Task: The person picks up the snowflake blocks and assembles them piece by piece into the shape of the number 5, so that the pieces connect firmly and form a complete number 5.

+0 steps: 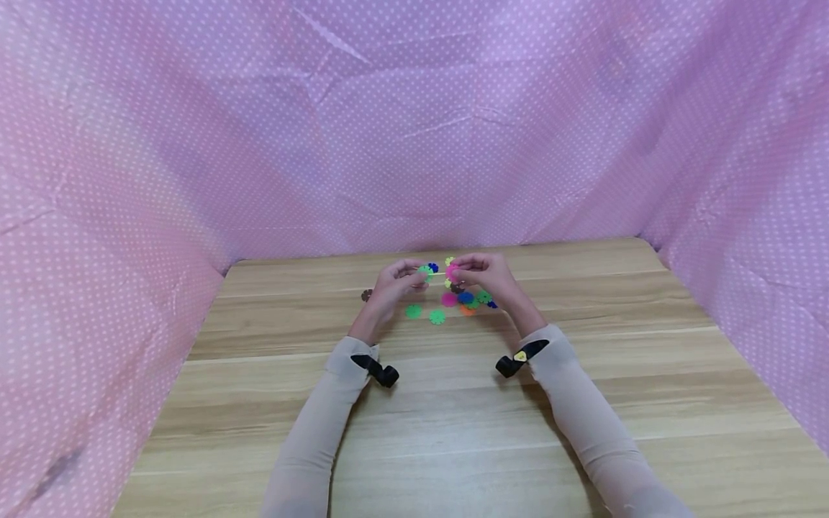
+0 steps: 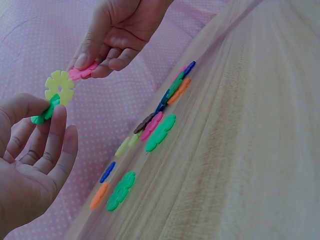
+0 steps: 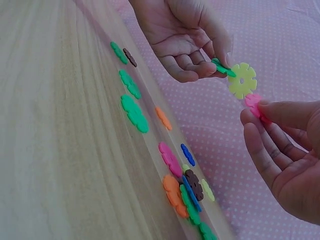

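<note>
No lettering, label, brand, number or sign can be read in any of the three views, and the one possible marking, a yellow patch [image 1: 520,356] on the black strap [image 1: 536,348] round the right sleeve [image 1: 589,410], is too small in the head view to make out.

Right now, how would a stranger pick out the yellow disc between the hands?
Over the far part of the wooden table, find the left hand and the right hand. Between them is the yellow disc, touching a green disc and a pink disc. Unlike the yellow pieces on the table, it's held up.
</note>
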`<action>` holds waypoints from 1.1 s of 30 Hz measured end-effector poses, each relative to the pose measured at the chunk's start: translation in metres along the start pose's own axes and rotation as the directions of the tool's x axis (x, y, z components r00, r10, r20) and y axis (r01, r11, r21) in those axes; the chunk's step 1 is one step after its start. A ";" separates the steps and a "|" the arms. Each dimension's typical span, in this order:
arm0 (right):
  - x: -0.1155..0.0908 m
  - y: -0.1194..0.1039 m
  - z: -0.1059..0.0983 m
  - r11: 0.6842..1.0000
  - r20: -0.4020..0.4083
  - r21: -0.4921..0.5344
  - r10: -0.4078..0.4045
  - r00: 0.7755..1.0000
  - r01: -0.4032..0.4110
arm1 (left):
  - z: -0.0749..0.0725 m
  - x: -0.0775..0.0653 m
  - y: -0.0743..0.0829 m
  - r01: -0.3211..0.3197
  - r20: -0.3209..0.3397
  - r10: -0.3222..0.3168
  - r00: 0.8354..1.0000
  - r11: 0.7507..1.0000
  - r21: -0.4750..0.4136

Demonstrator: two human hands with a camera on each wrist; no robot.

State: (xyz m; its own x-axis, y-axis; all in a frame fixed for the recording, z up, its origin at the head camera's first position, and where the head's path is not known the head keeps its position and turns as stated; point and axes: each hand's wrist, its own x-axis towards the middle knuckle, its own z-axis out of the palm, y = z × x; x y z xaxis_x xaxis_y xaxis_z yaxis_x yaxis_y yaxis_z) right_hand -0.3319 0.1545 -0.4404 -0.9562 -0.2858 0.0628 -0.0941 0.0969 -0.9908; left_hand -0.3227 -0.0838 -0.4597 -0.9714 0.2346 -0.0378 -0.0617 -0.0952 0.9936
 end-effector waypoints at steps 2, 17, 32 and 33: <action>0.000 0.000 0.000 1.000 0.000 0.002 -0.004 1.000 0.004 | 0.000 0.000 0.000 0.005 -0.003 -0.005 1.000 1.000 -0.001; 0.000 -0.002 0.003 1.000 0.001 0.005 0.017 1.000 -0.017 | 0.001 0.001 0.003 0.013 0.020 -0.013 1.000 1.000 0.016; -0.003 -0.001 0.004 1.000 -0.004 -0.029 0.001 1.000 -0.001 | 0.003 -0.001 0.000 0.029 0.048 -0.031 0.998 0.998 0.053; -0.003 -0.001 0.004 0.999 -0.004 -0.032 -0.001 1.000 0.001 | 0.003 -0.002 0.000 0.034 0.051 -0.035 0.998 0.999 0.035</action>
State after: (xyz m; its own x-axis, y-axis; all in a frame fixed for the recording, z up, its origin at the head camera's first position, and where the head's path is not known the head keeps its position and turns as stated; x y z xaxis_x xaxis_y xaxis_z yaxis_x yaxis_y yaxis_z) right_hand -0.3276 0.1517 -0.4399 -0.9572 -0.2820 0.0645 -0.1039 0.1274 -0.9864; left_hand -0.3203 -0.0810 -0.4595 -0.9557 0.2864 -0.0676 -0.0863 -0.0531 0.9949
